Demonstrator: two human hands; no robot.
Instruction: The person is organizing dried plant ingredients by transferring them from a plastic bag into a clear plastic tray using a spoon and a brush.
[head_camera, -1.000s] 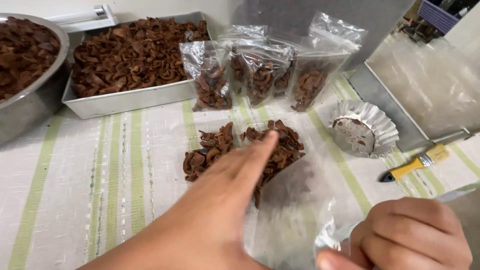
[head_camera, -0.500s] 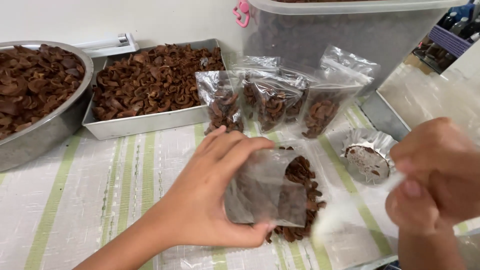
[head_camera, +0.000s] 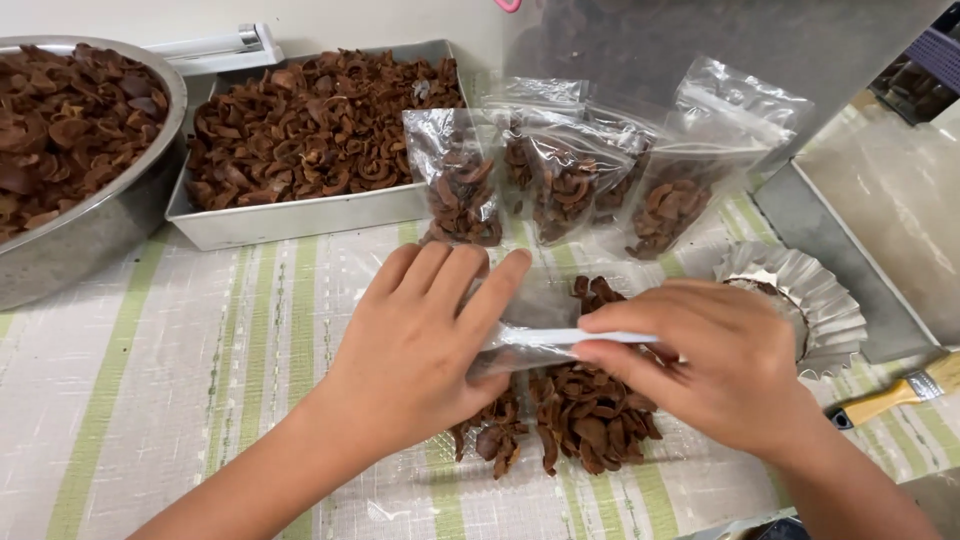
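Note:
My left hand (head_camera: 425, 340) and my right hand (head_camera: 700, 360) both grip an empty clear plastic bag (head_camera: 545, 335), holding it flat just above a small pile of brown dried pieces (head_camera: 580, 420) on the striped cloth. The left fingers lie over the bag's left end. The right thumb and fingers pinch its upper edge from the right. Behind the hands, several filled clear bags (head_camera: 560, 180) of the same brown pieces stand upright.
A rectangular metal tray (head_camera: 300, 215) heaped with brown pieces sits at the back. A round metal bowl (head_camera: 80, 240) of them is at far left. A fluted foil cup (head_camera: 810, 300) and a yellow-handled brush (head_camera: 895, 395) lie at right, beside a grey lidded container (head_camera: 880, 200).
The left hand reached over the pile and picked up the bag. The right hand came in from the right and took hold of the bag's edge, which is now stretched between both hands.

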